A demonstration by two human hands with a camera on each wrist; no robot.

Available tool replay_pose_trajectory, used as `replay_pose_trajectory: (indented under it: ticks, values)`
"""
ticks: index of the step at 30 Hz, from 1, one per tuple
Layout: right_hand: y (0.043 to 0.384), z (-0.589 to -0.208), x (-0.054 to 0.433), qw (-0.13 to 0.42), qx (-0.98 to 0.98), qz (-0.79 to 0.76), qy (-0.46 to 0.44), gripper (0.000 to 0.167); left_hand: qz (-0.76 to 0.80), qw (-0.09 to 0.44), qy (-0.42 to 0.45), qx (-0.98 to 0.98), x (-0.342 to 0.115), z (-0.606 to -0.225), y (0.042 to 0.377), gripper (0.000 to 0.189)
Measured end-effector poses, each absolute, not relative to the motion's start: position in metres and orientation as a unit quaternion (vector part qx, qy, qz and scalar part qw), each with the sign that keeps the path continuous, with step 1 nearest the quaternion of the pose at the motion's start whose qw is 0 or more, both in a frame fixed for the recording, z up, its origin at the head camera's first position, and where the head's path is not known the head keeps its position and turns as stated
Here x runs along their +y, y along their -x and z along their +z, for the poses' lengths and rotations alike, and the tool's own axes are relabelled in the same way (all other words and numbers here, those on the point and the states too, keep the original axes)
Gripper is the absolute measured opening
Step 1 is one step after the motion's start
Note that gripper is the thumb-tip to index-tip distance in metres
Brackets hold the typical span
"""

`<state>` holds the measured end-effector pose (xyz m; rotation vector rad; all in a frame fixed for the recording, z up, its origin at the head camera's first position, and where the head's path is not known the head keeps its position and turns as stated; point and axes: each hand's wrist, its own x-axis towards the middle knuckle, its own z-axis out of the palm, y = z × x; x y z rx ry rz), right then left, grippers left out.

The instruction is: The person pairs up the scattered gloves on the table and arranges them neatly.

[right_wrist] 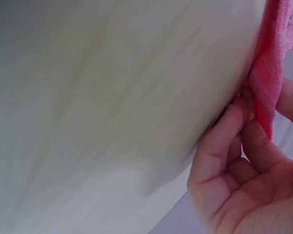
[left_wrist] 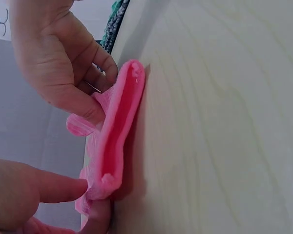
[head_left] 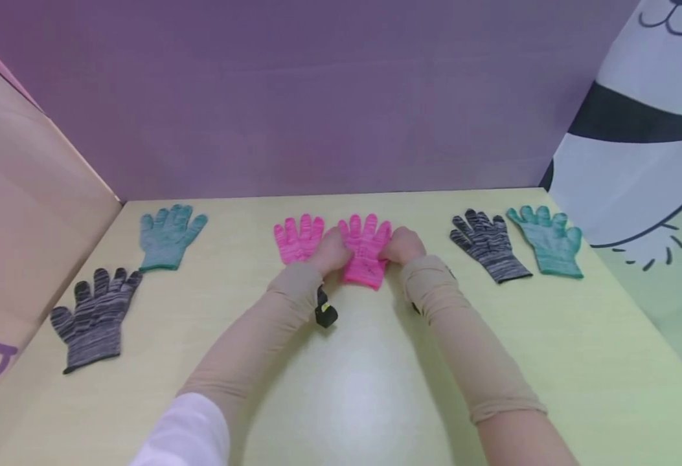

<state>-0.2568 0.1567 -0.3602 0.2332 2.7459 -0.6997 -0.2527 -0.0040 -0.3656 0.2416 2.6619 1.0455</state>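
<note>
Two pink knitted gloves lie near the far middle of the table in the head view. The right-hand one of the pair, a pink glove point(head_left: 366, 249), is between both hands with its fingers pointing away. My left hand point(head_left: 331, 252) pinches its left edge, and my right hand point(head_left: 404, 246) pinches the right edge. In the left wrist view the cuff point(left_wrist: 118, 131) gapes slightly, just above the tabletop. The right wrist view has my right thumb and fingers point(right_wrist: 261, 141) at the glove's edge. My left forearm and hand partly cover the other pink glove point(head_left: 298, 239).
On the left lie a teal glove point(head_left: 168, 239) and a dark grey glove point(head_left: 97, 320). Another grey glove point(head_left: 488, 244) and another teal glove point(head_left: 549, 243) are on the right. A purple panel point(head_left: 329, 103) rises behind the pale table point(head_left: 341, 401). Something black point(head_left: 326, 314) hangs under the left wrist.
</note>
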Motion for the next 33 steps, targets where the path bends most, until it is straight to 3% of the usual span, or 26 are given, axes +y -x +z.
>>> replay_pose_trajectory:
  ticks: [6, 12, 23, 28, 33]
  values:
    - [0.2557, -0.3580, 0.1539, 0.156, 0.956, -0.238, -0.073, 0.034, 0.349, 0.137, -0.069, 0.924, -0.0058, -0.3664, 0.2551, 0.029]
    - [0.2526, -0.3565, 0.1502, 0.157, 0.952, -0.257, -0.058, 0.022, 0.327, 0.133, -0.078, 0.932, -0.0069, -0.3679, 0.2547, 0.016]
    - [0.2559, -0.3609, 0.1567, 0.189, 0.897, -0.388, -0.093, 0.032, 0.337, 0.123, -0.091, 0.929, -0.0079, -0.3703, 0.2576, 0.004]
    - [0.2574, -0.3603, 0.1578, 0.204, 0.879, -0.418, -0.104, 0.033, 0.353, 0.124, -0.098, 0.922, -0.0083, -0.3718, 0.2602, 0.028]
    - [0.2547, -0.3587, 0.1591, 0.212, 0.861, -0.450, -0.105, 0.037, 0.361, 0.127, -0.099, 0.919, -0.0067, -0.3705, 0.2593, 0.020]
